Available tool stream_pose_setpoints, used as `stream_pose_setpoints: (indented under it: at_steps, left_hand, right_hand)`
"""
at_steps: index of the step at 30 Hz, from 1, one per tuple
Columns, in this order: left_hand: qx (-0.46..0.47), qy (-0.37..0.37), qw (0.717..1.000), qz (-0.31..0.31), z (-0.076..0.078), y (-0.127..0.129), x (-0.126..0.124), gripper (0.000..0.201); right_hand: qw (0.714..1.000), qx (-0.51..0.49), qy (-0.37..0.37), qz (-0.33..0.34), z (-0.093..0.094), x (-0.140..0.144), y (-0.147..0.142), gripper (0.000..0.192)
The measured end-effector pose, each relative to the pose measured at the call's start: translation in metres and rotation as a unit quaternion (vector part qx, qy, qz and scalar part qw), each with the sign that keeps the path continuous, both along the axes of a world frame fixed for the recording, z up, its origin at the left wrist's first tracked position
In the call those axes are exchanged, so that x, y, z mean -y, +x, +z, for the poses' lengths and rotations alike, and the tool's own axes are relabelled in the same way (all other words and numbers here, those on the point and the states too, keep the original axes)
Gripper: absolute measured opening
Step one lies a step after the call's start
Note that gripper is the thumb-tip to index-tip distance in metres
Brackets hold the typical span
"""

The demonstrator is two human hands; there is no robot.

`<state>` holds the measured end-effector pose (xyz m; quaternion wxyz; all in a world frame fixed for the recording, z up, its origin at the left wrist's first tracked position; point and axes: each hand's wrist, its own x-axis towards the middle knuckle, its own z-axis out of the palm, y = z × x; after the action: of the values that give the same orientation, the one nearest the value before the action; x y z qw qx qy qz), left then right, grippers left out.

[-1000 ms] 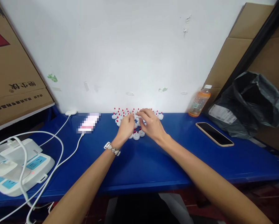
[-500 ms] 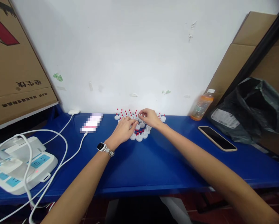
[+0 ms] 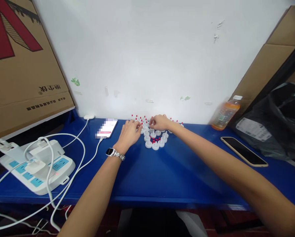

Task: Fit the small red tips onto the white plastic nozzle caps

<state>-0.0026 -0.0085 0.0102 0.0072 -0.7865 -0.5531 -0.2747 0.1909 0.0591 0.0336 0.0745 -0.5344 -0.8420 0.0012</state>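
A cluster of small white caps (image 3: 155,141) with red tips lies at the back of the blue table (image 3: 162,171), close to the white wall. Loose red pieces (image 3: 155,140) lie among the nearest caps. My left hand (image 3: 129,132), with a watch on its wrist, rests curled on the left side of the cluster, fingertips touching caps. My right hand (image 3: 159,122) is curled over the back middle of the cluster, fingers pinched among the caps. Whether either hand grips a cap is hidden by the fingers.
A white power strip (image 3: 39,166) with plugs and white cables sits at the left. A charging phone (image 3: 107,127) lies left of the caps; a dark phone (image 3: 243,155) lies at right. An orange drink bottle (image 3: 223,114), a black bag (image 3: 276,118) and cardboard boxes (image 3: 21,65) border the table.
The view has shifted left. My left hand has moved from the cluster's front up to its left back edge. My right hand has stayed at the back of the caps.
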Motion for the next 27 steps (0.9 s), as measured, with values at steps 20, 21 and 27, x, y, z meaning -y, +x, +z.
stream_pose_setpoints:
  at_steps: [20,21,27]
  left_hand:
    - [0.011,-0.033,0.999,-0.004,0.001,0.002,0.002,0.028]
    - [0.012,-0.033,0.999,-0.005,0.000,0.002,0.002,0.028]
    - [0.019,-0.024,0.999,-0.009,-0.001,0.000,0.001,0.028]
  right_hand:
    - [0.999,-0.046,0.009,-0.013,-0.029,-0.002,-0.002,0.026]
    - [0.998,-0.058,0.020,-0.017,-0.031,-0.002,-0.002,0.028]
    - [0.994,-0.105,-0.018,-0.024,-0.030,-0.007,0.002,0.020]
